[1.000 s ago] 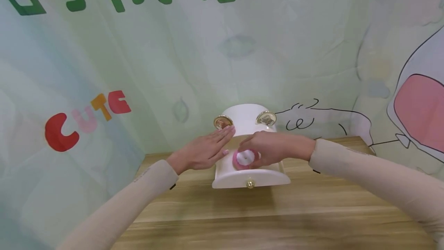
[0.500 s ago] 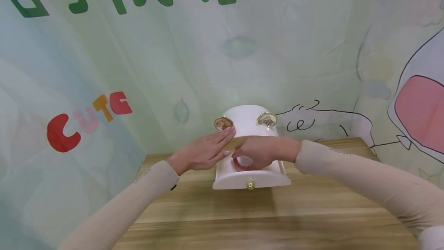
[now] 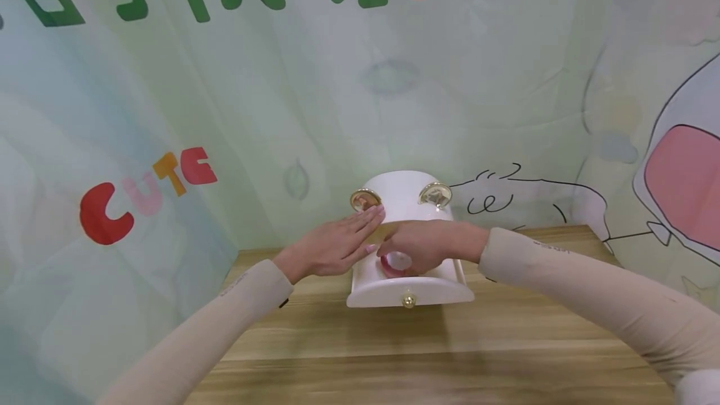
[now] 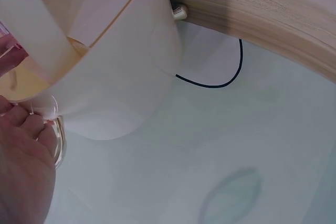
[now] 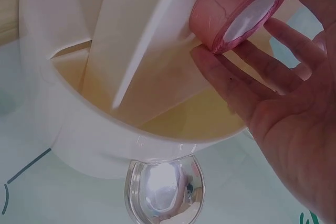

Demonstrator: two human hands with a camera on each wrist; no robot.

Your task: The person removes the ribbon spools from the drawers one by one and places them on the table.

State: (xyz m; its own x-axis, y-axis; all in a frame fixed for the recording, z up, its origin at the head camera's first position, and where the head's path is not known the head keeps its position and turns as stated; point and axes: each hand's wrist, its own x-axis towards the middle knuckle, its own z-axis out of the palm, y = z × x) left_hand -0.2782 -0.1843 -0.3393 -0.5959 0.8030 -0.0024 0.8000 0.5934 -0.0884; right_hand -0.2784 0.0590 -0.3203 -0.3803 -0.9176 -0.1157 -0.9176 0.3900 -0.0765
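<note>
One brown wood-grained bench (image 3: 337,361) spans the lower frame, carrying a glossy white curved container (image 3: 402,189) at centre. At its left side, the left hand (image 3: 329,245) rests straight-fingered by the rim, its grip released. The right hand (image 3: 424,245) has its grip around a pink roll with a white centre (image 5: 218,11), at the container's opening; contact beneath is unclear. Positioning the roll seems underway; next calls for steady, careful alignment.

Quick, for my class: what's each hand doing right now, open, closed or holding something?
Left hand: open, resting against the white container.
Right hand: holding the pink roll.
</note>
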